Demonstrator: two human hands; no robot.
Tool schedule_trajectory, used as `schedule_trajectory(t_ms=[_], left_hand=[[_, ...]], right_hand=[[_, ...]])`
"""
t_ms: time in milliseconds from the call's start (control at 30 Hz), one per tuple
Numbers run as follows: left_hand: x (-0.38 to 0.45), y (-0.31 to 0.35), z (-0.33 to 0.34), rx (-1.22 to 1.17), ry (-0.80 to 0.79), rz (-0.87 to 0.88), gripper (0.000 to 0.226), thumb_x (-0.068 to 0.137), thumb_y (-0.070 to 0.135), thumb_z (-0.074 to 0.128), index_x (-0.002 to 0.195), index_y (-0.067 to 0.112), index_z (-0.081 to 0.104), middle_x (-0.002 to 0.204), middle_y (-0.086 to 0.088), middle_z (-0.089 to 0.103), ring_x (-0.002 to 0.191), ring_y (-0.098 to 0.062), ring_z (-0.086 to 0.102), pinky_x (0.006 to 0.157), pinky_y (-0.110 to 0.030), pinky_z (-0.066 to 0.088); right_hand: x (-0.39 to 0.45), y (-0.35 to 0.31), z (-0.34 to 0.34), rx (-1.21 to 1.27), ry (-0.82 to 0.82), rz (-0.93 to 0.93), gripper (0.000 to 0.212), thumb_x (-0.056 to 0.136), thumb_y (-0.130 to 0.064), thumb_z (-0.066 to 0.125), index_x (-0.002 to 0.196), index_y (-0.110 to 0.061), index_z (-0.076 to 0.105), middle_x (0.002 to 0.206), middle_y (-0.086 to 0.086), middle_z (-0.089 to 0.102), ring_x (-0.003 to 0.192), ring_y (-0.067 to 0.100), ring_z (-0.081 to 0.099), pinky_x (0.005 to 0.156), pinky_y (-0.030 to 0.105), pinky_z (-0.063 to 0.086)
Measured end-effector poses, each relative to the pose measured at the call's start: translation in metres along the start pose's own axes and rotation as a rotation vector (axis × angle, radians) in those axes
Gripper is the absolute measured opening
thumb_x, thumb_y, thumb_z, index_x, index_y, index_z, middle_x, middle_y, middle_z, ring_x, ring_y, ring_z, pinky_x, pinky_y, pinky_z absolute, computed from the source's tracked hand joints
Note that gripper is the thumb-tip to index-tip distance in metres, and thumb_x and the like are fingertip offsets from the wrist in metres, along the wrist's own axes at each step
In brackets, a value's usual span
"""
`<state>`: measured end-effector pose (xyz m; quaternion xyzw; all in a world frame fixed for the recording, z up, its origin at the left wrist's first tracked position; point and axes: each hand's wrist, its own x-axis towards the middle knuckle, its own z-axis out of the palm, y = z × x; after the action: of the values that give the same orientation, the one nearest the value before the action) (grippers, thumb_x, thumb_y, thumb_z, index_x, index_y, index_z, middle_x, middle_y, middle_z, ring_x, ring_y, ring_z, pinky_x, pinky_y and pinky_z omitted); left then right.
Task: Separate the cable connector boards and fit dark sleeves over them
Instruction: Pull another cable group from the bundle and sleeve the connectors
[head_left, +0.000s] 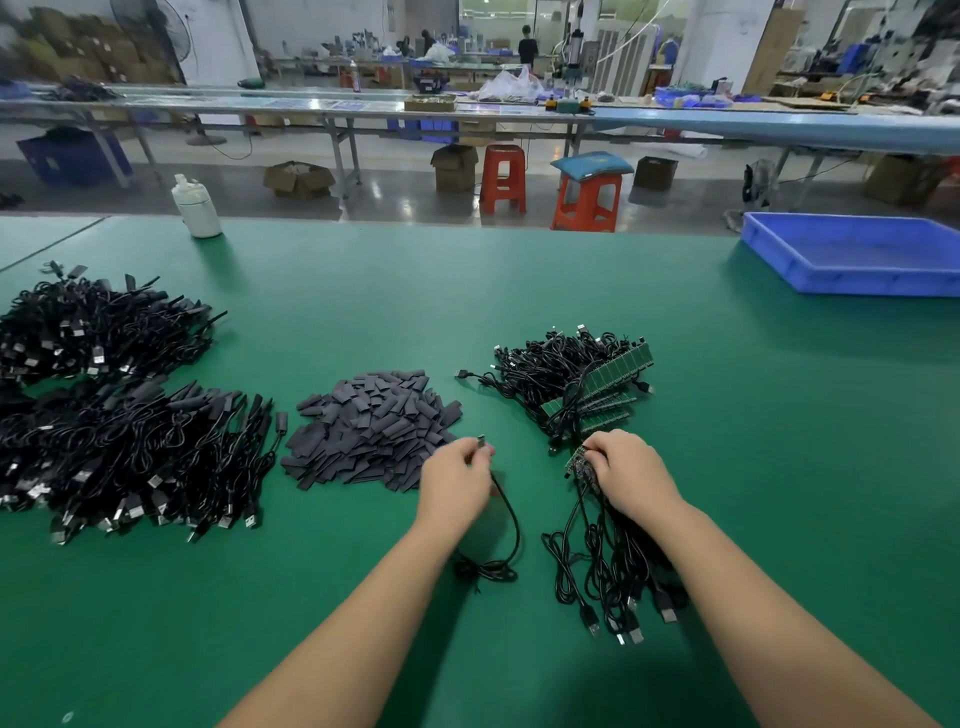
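The left hand (457, 480) is curled round one cable (511, 525), pinching its upper end, where a small dark tip shows above the fingers; whether a board sits on that end is hidden. The rest of the cable droops below the grip and coils on the desk (779, 467). The right hand (626, 475) grasps a bundle of cables (613, 571) at their green boards (579, 462), which peek out just left of its fingers, while the plugs fan out on the desk below its wrist.

The sleeves (371, 431) lie heaped just left of the left grip. A further stack of joined boards (615, 374) with cables sits right above the right grip. Piles of cables (130, 447), probably finished ones, lie well off to the left.

This looks like the point where a single cable is split off before sleeving. The risk: the loose cable lies near the bundle's loops, and a snag there would drag the whole bundle along. The clenched right hand may also bend or crack the boards. Reaching for a sleeve with the left hand already full could scatter the heap.
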<state>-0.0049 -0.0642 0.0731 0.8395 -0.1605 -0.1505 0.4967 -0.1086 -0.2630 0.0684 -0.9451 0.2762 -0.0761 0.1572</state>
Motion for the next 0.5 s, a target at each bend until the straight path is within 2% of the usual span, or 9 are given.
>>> schedule_trajectory(t_ms=[67,133,200,267,300,333,400,467,500], left_hand=[[0.002,0.003,-0.021,-0.179,-0.023,-0.051,0.018,0.098,0.020,0.055,0.088,0.015,0.069,0.079,0.000,0.071,0.057,-0.018,0.069,0.051,-0.031,0.055],[0.002,0.010,-0.039,-0.258,-0.036,-0.036,0.020,0.096,0.018,0.058,0.083,0.012,0.071,0.072,-0.004,0.070,0.055,-0.017,0.065,0.051,-0.030,0.051],[-0.002,0.018,-0.050,-0.234,-0.085,0.035,0.017,0.093,0.017,0.060,0.082,0.012,0.072,0.071,-0.001,0.071,0.055,-0.014,0.062,0.048,-0.025,0.045],[-0.008,0.028,-0.054,-0.258,-0.163,0.098,0.011,0.093,0.012,0.060,0.092,0.014,0.071,0.076,-0.001,0.072,0.055,-0.011,0.062,0.046,-0.023,0.043],[-0.011,0.031,-0.053,-0.295,-0.196,0.115,0.010,0.093,0.009,0.060,0.095,0.013,0.069,0.077,-0.005,0.073,0.058,-0.012,0.064,0.045,-0.023,0.044],[-0.012,0.034,-0.051,-0.355,-0.222,0.115,0.008,0.094,0.006,0.059,0.096,0.010,0.066,0.079,-0.010,0.073,0.062,-0.015,0.067,0.047,-0.024,0.048],[-0.012,0.038,-0.047,-0.507,-0.243,0.063,0.006,0.095,0.003,0.057,0.092,0.004,0.062,0.081,-0.016,0.071,0.068,-0.023,0.071,0.051,-0.028,0.055],[-0.007,0.035,-0.046,-0.530,-0.206,0.023,0.008,0.096,0.004,0.057,0.090,0.001,0.061,0.078,-0.014,0.068,0.062,-0.020,0.070,0.045,-0.025,0.052],[-0.005,0.031,-0.046,-0.481,-0.187,0.019,0.009,0.096,0.006,0.058,0.090,0.001,0.062,0.075,-0.013,0.066,0.056,-0.017,0.068,0.040,-0.022,0.045]], right_hand=[[0.001,0.006,0.004,0.003,-0.045,0.060,0.025,0.102,-0.021,0.047,0.120,-0.017,0.064,0.111,0.001,0.062,0.097,0.021,0.056,0.091,0.038,0.048],[-0.001,0.007,0.011,-0.017,-0.063,0.092,0.030,0.101,-0.018,0.049,0.129,-0.016,0.060,0.124,0.003,0.060,0.109,0.022,0.056,0.097,0.037,0.047],[-0.005,0.002,0.015,-0.045,0.022,0.042,0.037,0.101,-0.018,0.051,0.137,-0.015,0.054,0.138,0.003,0.055,0.126,0.021,0.050,0.108,0.036,0.041],[-0.011,-0.016,0.013,0.114,0.097,-0.031,0.038,0.103,-0.026,0.048,0.139,-0.017,0.054,0.139,-0.003,0.057,0.130,0.016,0.049,0.109,0.032,0.039],[-0.016,-0.030,0.010,0.309,0.029,-0.040,0.037,0.104,-0.032,0.045,0.137,-0.020,0.056,0.135,-0.007,0.060,0.128,0.012,0.052,0.106,0.030,0.041],[-0.022,-0.046,0.007,0.570,-0.119,-0.032,0.038,0.105,-0.038,0.040,0.134,-0.023,0.058,0.130,-0.011,0.063,0.124,0.009,0.056,0.103,0.028,0.042],[-0.036,-0.077,0.010,1.116,-0.421,0.021,0.043,0.106,-0.044,0.030,0.125,-0.023,0.062,0.114,-0.002,0.073,0.110,0.015,0.067,0.098,0.031,0.050],[-0.047,-0.094,0.019,1.375,-0.484,0.101,0.039,0.107,-0.041,0.034,0.121,-0.020,0.064,0.086,0.008,0.074,0.080,0.025,0.072,0.075,0.031,0.059],[-0.051,-0.099,0.024,1.388,-0.457,0.134,0.035,0.106,-0.038,0.039,0.120,-0.020,0.065,0.073,0.006,0.067,0.062,0.021,0.065,0.058,0.028,0.055]])
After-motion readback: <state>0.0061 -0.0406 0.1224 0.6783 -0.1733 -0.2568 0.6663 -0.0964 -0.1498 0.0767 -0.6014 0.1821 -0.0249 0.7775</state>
